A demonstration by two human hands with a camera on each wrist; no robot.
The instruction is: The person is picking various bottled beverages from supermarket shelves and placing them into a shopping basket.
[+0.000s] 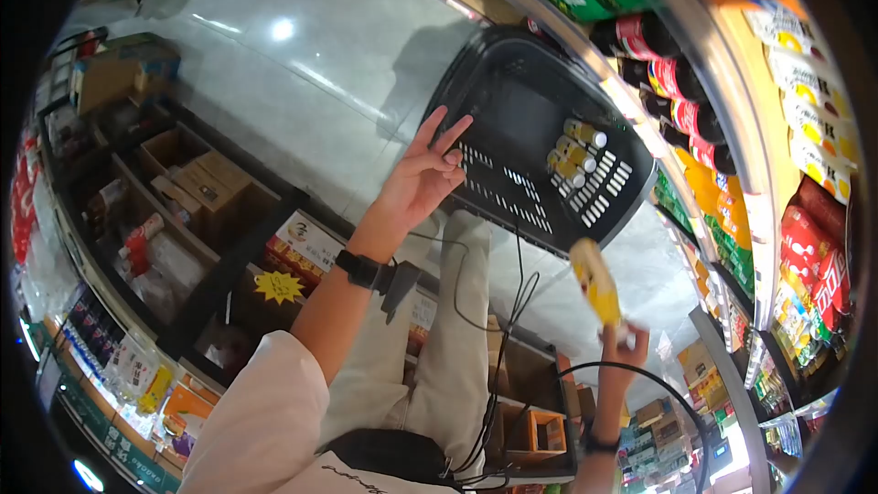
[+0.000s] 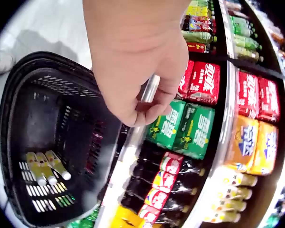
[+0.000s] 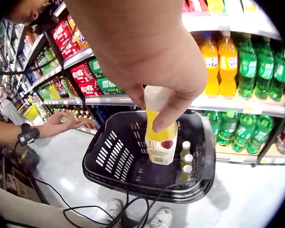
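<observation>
While right hand point(image 3: 147, 57) grips yellow bottle point(image 3: 160, 137), it hangs above basket point(image 3: 104, 156)

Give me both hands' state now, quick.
Left hand: open, fingers spread, holding nothing, above the basket.
Right hand: grip closed on a yellow bottle.

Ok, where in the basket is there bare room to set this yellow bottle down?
The basket floor is bare from the slotted near wall across to the three small bottles, which crowd the shelf-side end. The right hand holds the yellow bottle over that space.
</observation>
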